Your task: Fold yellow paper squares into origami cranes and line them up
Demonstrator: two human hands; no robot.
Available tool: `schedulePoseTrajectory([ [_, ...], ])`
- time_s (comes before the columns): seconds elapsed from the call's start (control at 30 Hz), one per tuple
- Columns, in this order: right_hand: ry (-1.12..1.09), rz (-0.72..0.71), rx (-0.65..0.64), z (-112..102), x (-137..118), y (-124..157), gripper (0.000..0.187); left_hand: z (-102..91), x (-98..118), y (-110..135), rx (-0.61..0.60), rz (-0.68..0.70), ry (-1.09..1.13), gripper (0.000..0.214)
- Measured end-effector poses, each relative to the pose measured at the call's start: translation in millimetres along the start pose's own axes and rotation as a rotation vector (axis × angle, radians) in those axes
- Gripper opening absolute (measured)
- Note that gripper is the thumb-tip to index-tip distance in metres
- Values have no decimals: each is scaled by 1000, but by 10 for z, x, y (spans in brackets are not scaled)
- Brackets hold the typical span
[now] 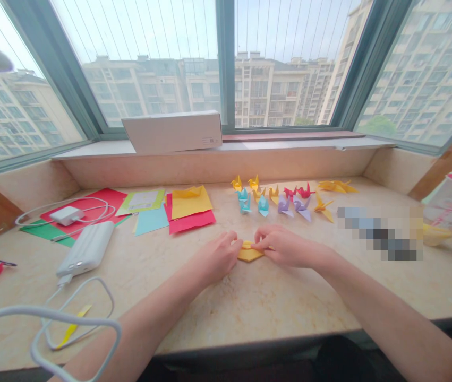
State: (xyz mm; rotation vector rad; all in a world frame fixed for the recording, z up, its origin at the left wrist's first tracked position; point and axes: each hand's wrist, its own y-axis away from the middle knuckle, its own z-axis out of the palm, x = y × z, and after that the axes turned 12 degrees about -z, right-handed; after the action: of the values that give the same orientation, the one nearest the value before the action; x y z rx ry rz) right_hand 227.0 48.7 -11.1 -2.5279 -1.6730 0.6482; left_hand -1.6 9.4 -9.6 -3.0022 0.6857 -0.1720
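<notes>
Pinching golden-yellow folded paper [250, 254] at both sides with left hand [221, 255] and right hand [283, 248]. Seems part-folded, with shaping left; beyond, see finished small multicoloured paper birds [274, 194].

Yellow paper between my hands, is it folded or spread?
Folded: the yellow paper shows a layered upper part and slanted lower edges between the left hand and right hand.
</notes>
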Motion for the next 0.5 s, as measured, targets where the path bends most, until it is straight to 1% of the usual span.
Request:
schedulePoseTrajectory([
  [0.17,34,-3,-20,13,-40,0,23,11,-22,-2,-28,-1,-50,22],
  [0.37,43,6,1,6,-49,-3,27,40,-29,-2,-23,6,-17,27],
  [0.5,67,22,-14,5,-61,-2,29,43,-15,-10,-25,7,17,28],
])
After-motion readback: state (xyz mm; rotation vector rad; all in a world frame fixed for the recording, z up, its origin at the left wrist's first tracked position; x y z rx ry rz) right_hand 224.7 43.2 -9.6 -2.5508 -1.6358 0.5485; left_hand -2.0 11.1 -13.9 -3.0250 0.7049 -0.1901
